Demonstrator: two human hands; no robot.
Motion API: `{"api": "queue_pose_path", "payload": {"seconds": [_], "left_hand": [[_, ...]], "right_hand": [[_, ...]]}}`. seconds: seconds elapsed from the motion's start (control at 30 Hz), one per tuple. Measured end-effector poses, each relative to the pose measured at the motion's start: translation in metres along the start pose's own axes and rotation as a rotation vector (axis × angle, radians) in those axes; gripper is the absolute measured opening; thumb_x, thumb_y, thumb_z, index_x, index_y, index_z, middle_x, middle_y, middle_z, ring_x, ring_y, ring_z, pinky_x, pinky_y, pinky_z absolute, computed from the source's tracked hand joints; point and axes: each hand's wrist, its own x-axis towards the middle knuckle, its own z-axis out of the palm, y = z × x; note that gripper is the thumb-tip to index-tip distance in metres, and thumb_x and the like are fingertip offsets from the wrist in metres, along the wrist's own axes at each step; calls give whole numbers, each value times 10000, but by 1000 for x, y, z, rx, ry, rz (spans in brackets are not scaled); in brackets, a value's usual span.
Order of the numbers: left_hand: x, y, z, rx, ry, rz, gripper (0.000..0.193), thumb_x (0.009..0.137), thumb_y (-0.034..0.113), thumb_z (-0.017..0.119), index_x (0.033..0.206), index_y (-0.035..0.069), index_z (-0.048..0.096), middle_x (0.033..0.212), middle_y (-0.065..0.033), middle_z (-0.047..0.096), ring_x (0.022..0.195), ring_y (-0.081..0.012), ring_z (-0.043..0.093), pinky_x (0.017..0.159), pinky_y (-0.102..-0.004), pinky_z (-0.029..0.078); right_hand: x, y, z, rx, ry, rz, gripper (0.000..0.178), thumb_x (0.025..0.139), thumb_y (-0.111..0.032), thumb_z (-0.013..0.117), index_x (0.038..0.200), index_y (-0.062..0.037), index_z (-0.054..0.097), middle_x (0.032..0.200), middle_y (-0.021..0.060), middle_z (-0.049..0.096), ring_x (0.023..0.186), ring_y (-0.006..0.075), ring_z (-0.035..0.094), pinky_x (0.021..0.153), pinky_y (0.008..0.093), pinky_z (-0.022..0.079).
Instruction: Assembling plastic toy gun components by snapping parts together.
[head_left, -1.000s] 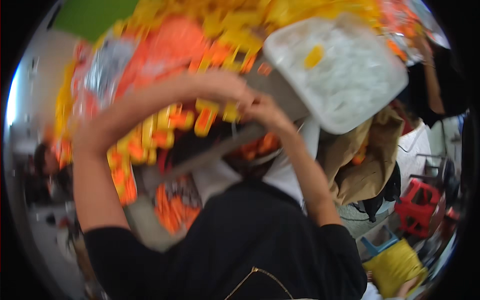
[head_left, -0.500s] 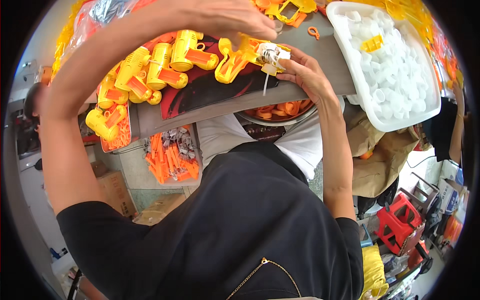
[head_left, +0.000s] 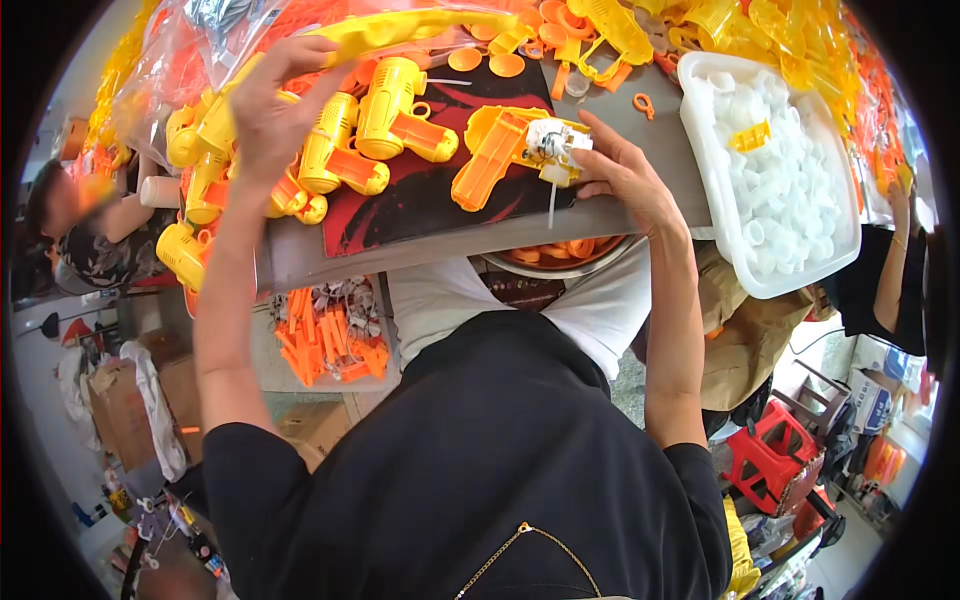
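My right hand (head_left: 632, 172) grips the front end of a partly assembled yellow-and-orange toy gun (head_left: 492, 150) on the dark mat. A white mechanism (head_left: 557, 140) with thin wires sits exposed in that end, and a pale strip hangs below it. My left hand (head_left: 268, 120) is raised over the left side of the table, smeared by motion. Beside it lie several yellow toy guns (head_left: 393, 108) with orange handles. A long, blurred yellow piece (head_left: 430, 30) reaches from near its fingertips; whether the fingers hold it I cannot tell.
At the right stands a white tub (head_left: 705, 150) of translucent caps. Yellow shells (head_left: 615, 30) and orange parts pile along the back. A metal bowl (head_left: 565, 268) of orange pieces sits by my lap. Orange strips (head_left: 330, 335) lie in a lower box. Another person (head_left: 110, 230) is at far left.
My left hand has moved left, away from the toy gun, to beside the other yellow guns. My right hand still holds the toy gun, which now lies lower and turned slightly on the mat.
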Motion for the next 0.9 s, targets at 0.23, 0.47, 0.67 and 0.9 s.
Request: {"api": "queue_pose_path", "payload": {"seconds": [0.23,0.47,0.67,0.9], "left_hand": [[33,1,158,114,186,1,235,817,128,817,978,18,684,948,-107,728,838,-233,734,719,-313,574],[60,-54,189,514,-105,-68,215,869,160,659,1006,6,597,855,-199,671,722,-336,675,584,-435,533],[25,3,141,261,-64,68,245,893,151,686,1123,72,661,1088,-113,662,915,-315,670,737,-394,534],[-67,49,123,260,-438,-2,476,827,174,746,1275,54,636,1260,-75,607,1189,-254,558,1028,-400,425]], "right_hand": [[6,-16,-1,-325,-58,-29,571,989,-238,624,1505,-57,459,1163,55,662,766,51,629,640,218,455],[23,-16,0,-627,301,-153,406,976,-236,648,1331,-41,625,896,28,664,727,49,584,634,240,450],[48,14,-38,-1097,888,-359,185,947,-123,626,1114,-58,672,981,186,632,922,368,649,807,453,512],[36,27,-25,-1226,708,-629,116,939,-114,645,1020,-41,685,1013,137,632,874,360,649,752,445,526]]}}
